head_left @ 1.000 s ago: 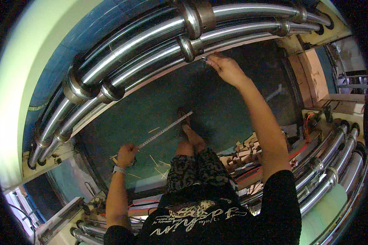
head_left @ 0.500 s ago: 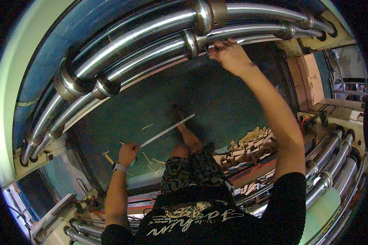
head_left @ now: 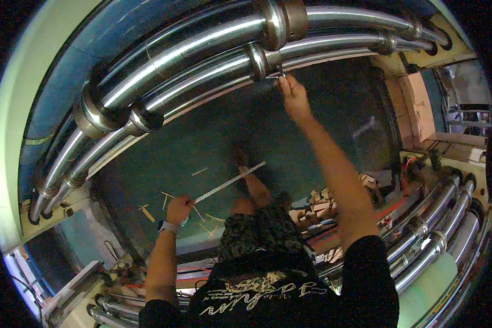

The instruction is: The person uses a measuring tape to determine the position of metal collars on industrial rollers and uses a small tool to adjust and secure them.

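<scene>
My right hand [head_left: 295,98] is closed on a small L-shaped metal tool, apparently a hex key [head_left: 280,75], at the underside of a steel collar [head_left: 257,62] on the lower shaft [head_left: 202,81]. The fingers hide part of the tool, and I cannot tell whether its tip sits in the collar. Lower left, my left hand [head_left: 178,211] grips one end of a long, pale ruler with graduation marks [head_left: 229,181]. The ruler slants up to the right, its far end free in the air above the floor.
A thicker shaft [head_left: 191,45] with collars runs above the lower one. On the dark green floor [head_left: 164,147] lie thin cardboard strips [head_left: 147,213]. Cardboard scraps [head_left: 317,208] are piled at right. More rollers [head_left: 415,235] stand behind me on the right, with a red hose [head_left: 385,212] nearby.
My right hand has dropped slightly and turned, moving down from the shaft with the hex key now showing at its fingertips. My left hand and the ruler have shifted slightly right and down.
</scene>
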Demonstrator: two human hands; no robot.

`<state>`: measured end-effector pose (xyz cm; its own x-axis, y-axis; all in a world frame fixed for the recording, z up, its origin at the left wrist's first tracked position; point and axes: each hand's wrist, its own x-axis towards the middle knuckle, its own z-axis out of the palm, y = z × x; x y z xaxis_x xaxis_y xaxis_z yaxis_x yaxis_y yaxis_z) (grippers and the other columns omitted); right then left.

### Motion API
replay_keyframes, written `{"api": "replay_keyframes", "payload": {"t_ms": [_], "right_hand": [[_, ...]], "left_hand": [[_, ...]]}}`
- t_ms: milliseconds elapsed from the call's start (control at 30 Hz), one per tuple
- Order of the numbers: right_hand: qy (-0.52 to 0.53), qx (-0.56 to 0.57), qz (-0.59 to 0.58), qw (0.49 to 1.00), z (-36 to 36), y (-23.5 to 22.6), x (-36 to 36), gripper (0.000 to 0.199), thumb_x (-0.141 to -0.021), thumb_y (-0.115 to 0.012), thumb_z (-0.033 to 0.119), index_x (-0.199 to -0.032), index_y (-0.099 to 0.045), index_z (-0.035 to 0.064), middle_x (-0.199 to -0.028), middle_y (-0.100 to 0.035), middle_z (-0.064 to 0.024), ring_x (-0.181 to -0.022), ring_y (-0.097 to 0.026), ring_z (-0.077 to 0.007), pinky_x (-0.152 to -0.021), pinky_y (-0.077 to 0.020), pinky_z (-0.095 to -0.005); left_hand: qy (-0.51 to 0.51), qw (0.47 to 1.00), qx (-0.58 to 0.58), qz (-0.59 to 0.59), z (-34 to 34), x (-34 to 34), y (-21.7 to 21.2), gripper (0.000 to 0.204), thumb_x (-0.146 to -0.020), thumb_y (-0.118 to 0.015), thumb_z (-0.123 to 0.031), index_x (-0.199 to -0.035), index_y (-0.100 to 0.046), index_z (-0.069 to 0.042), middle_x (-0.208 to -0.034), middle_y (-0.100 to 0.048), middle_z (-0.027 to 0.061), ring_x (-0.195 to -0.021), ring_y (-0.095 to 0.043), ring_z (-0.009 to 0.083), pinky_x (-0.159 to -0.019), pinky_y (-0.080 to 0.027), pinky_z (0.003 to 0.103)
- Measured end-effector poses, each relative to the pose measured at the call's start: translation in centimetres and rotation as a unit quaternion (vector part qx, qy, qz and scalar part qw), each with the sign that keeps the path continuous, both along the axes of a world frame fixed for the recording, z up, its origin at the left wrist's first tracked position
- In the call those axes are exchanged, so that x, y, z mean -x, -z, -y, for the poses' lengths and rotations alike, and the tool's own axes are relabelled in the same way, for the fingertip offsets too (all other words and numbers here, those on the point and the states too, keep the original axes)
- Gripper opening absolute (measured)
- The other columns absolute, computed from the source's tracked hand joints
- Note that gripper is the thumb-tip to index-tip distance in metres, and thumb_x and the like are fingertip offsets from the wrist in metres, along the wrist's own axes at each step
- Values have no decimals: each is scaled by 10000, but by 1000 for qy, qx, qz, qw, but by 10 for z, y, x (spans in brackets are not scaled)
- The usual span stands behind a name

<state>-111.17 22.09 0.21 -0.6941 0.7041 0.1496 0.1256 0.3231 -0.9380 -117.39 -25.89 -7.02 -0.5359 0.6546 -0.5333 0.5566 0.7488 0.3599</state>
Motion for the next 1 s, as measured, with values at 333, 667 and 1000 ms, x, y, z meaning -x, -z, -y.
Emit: {"api": "replay_keyframes", "payload": {"t_ms": [333,667,1000], "right_hand": [[48,115,-118,985,16,8,11,325,-903,-461,301,-668,-512,82,-569,-406,47,-514,-323,-48,-474,-262,-215],[6,270,-135,953,15,5,10,354,-890,-480,311,-621,-480,82,-587,-400,55,-553,-346,-60,-505,-285,-233],[-36,33,105,993,5,43,-17,317,-803,-606,296,-930,-555,9,-780,-596,-178,-690,-591,-235,-650,-469,-338]], "left_hand": [[-5,996,-22,-85,-3,-5,-11,284,-761,-543,-330,-777,-622,-58,-735,-593,181,-712,-565,359,-599,-440,426],[-23,997,68,19,-26,0,-32,307,-771,-555,-324,-756,-612,-23,-714,-598,166,-673,-583,330,-602,-448,409],[-70,991,97,56,1,-9,-45,312,-771,-574,-320,-859,-618,-24,-791,-614,188,-764,-596,333,-642,-452,419]]}}
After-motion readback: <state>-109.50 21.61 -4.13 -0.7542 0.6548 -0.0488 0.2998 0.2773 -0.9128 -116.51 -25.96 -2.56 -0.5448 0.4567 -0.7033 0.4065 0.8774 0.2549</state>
